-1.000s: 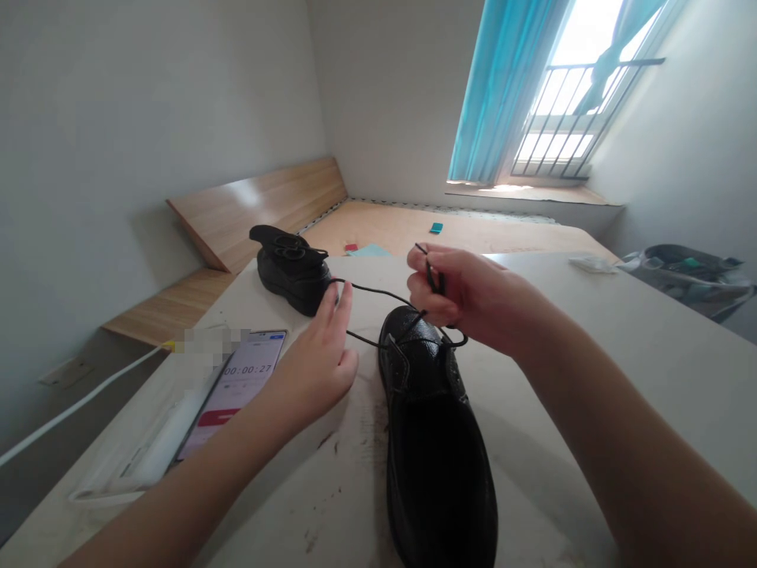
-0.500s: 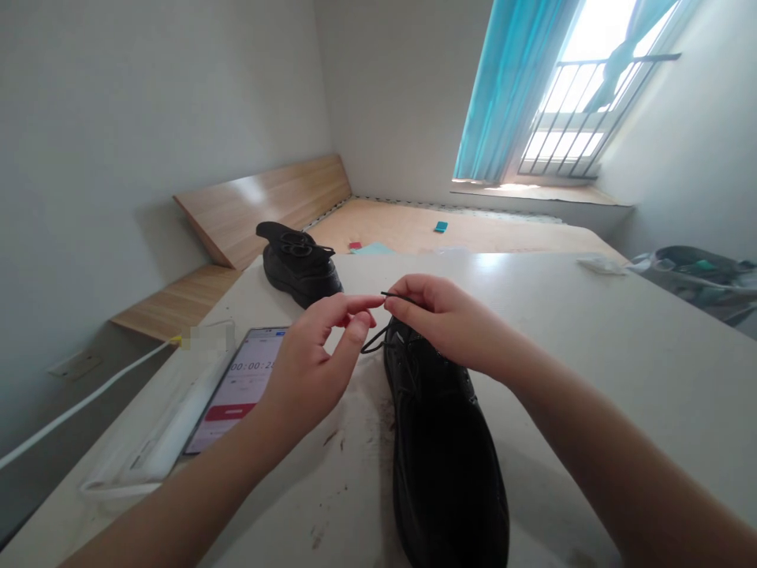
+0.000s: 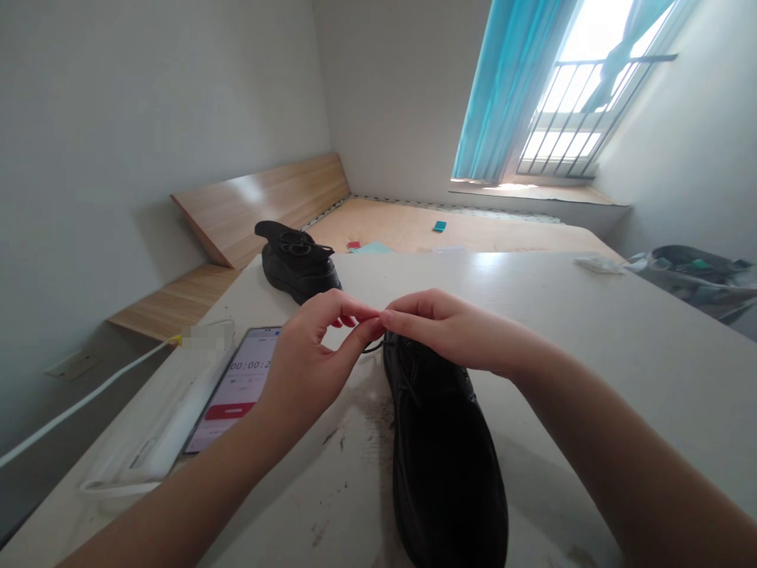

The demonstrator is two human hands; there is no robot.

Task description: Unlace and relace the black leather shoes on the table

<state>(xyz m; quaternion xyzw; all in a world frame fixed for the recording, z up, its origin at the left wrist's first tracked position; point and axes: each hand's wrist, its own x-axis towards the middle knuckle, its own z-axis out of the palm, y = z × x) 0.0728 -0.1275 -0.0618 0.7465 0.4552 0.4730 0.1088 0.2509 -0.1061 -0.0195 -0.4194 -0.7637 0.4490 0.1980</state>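
Observation:
A black lace-up shoe (image 3: 453,457) stands on the white table in front of me, its heel end nearest me. Over its toe end, my left hand (image 3: 331,331) and my right hand (image 3: 441,325) meet fingertip to fingertip. Both hands are pinched closed on the shoelace (image 3: 374,347), whose thin black loop shows just under the fingers. The lace end between the fingertips is hidden. Farther back on the left sits a second black shoe (image 3: 299,264), with its lace bunched on top.
Left of the shoe lie a phone (image 3: 233,386) showing a timer and a clear plastic case (image 3: 154,442) with a white cable (image 3: 88,406) nearby. Dark scuffs mark the white table (image 3: 568,379). A grey bag (image 3: 698,276) stands beyond the right edge.
My left thumb and fingers have closed together at the right fingertips. The lace end that stuck out of my right hand is now covered by the fingers.

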